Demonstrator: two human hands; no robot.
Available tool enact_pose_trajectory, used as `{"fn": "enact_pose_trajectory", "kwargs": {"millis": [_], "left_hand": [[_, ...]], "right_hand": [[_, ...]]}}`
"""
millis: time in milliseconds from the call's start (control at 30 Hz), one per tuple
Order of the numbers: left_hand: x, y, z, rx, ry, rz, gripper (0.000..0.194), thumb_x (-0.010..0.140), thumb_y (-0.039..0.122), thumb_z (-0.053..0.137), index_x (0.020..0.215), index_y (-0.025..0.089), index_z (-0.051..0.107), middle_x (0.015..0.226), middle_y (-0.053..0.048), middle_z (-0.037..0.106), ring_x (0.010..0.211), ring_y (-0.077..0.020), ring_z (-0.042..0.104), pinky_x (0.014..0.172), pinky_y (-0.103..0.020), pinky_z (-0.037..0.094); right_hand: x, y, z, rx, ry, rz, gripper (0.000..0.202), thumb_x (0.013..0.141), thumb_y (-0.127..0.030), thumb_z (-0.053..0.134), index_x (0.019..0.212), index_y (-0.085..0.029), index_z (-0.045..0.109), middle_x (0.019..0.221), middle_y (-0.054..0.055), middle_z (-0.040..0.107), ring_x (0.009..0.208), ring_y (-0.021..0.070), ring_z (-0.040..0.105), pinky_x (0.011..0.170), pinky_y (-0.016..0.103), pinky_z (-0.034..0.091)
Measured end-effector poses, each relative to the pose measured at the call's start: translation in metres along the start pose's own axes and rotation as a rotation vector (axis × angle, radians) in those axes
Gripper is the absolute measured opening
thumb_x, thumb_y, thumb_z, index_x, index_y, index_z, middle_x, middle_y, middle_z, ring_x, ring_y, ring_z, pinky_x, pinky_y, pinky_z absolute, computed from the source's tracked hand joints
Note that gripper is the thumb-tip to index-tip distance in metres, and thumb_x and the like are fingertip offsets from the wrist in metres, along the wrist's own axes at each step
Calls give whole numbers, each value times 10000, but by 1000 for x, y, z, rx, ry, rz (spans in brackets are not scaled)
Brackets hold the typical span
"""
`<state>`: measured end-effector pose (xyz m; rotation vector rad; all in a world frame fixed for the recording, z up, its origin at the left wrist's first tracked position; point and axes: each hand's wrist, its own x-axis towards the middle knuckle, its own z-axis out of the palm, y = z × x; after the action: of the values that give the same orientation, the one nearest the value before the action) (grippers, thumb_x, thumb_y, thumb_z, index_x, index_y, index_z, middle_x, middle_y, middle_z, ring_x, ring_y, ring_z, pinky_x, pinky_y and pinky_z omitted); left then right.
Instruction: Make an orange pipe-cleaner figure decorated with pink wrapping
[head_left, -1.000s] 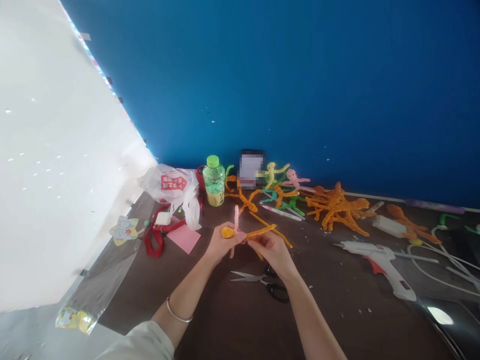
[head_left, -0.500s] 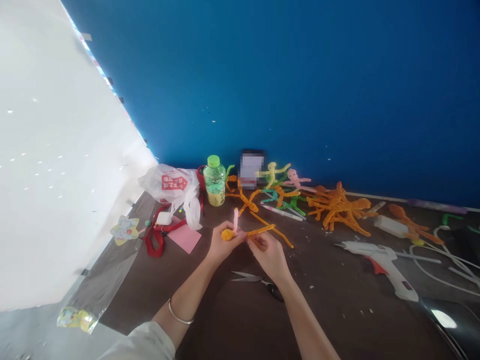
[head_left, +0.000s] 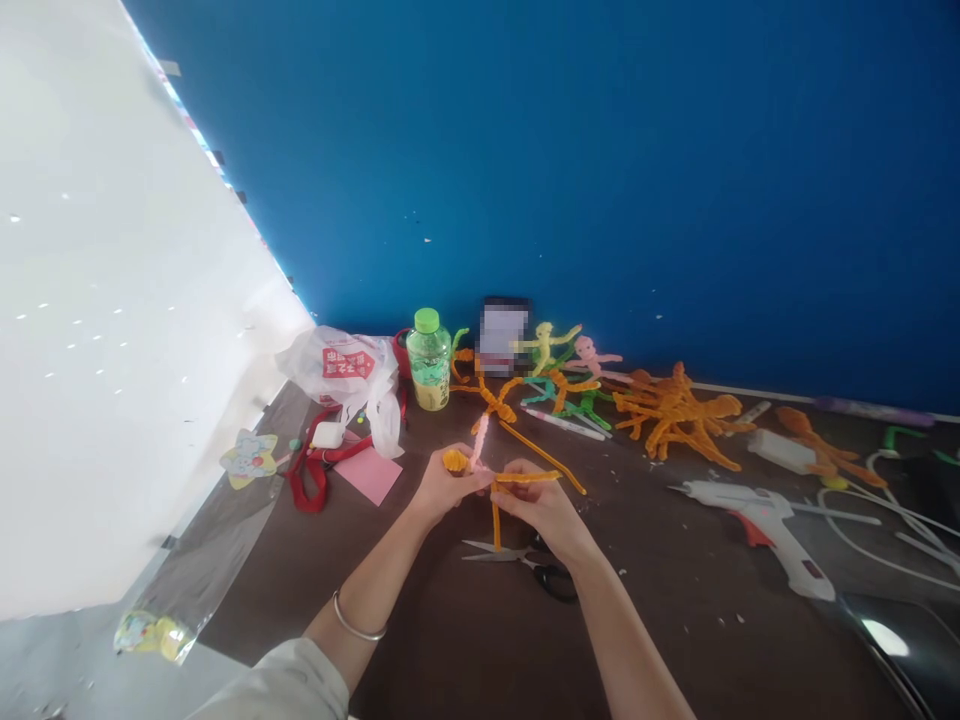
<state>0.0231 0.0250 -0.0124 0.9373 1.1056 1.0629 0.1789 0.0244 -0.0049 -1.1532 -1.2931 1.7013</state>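
My left hand is closed around a small pipe cleaner figure, whose coiled orange end shows above the fingers. A pink pipe cleaner sticks up from it beside the thumb. Fingers of my right hand pinch an orange pipe cleaner where it meets the figure. One orange strand points right across the hand, and another hangs down between the hands. Below them, on the dark table, lie scissors with spread blades. The joint between the hands is partly hidden by fingers.
A green-capped bottle stands behind the hands, beside a white plastic bag. Several pipe cleaner figures and an orange pile line the blue wall. To the right lie a glue gun and a white cable. Pink paper lies left.
An orange strand now hangs down between the hands over the scissors. My right hand has shifted slightly down and its fingers have moved. The pink pipe cleaner leans more to the right.
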Motion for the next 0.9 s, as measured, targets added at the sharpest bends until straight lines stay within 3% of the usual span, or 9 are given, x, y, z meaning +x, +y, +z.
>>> {"fn": "enact_pose_trajectory", "kwargs": {"millis": [167, 300, 400, 533, 633, 800, 900], "left_hand": [[0, -1, 4, -21, 50, 31, 326, 524, 345, 741, 640, 143, 513, 525, 10, 579, 436, -92, 533, 339, -155, 351], [1, -6, 6, -39, 135, 16, 347, 524, 365, 739, 634, 149, 490, 503, 14, 560, 424, -114, 553, 280, -140, 291], [0, -9, 9, -84, 176, -15, 372, 524, 386, 737, 654, 153, 478, 533, 1, 580, 442, -140, 578, 265, -145, 288], [-1, -12, 14, -199, 217, -20, 354, 543, 365, 736, 652, 146, 479, 537, 16, 568, 490, -134, 598, 411, -201, 453], [0, -14, 17, -283, 218, -22, 358, 540, 349, 743, 641, 146, 466, 532, 42, 538, 464, -98, 569, 490, -228, 491], [2, -14, 15, -354, 238, -24, 363, 552, 353, 735, 653, 155, 447, 563, 47, 530, 503, -95, 578, 476, -197, 472], [4, -12, 12, -361, 274, 22, 357, 564, 337, 730, 674, 162, 440, 604, 38, 554, 558, -105, 599, 512, -203, 486]], "right_hand": [[2, 7, 0, -146, 50, -84, 229, 639, -380, 672, 738, -178, 632, 751, 38, 654, 757, 197, 611, 708, 314, 484], [4, 15, 2, -292, 212, -170, 190, 683, -353, 632, 753, -176, 631, 767, 65, 658, 748, 220, 613, 696, 342, 493], [3, 17, 6, -522, 326, -318, 114, 735, -304, 581, 720, -194, 607, 746, 54, 634, 696, 195, 597, 661, 318, 485], [0, 20, 11, -819, 403, -538, 172, 825, -240, 452, 743, -205, 599, 730, 53, 595, 697, 172, 571, 664, 291, 460], [-2, 24, 14, -917, 432, -606, 189, 838, -202, 432, 790, -213, 614, 755, 63, 606, 745, 175, 579, 692, 286, 459], [-2, 19, 19, -682, 504, -625, 140, 816, -252, 480, 820, -228, 618, 818, 74, 628, 799, 192, 591, 764, 340, 481], [-2, 13, 22, -355, 541, -448, 141, 774, -340, 550, 764, -206, 591, 765, 76, 628, 727, 199, 609, 691, 350, 518]]}}
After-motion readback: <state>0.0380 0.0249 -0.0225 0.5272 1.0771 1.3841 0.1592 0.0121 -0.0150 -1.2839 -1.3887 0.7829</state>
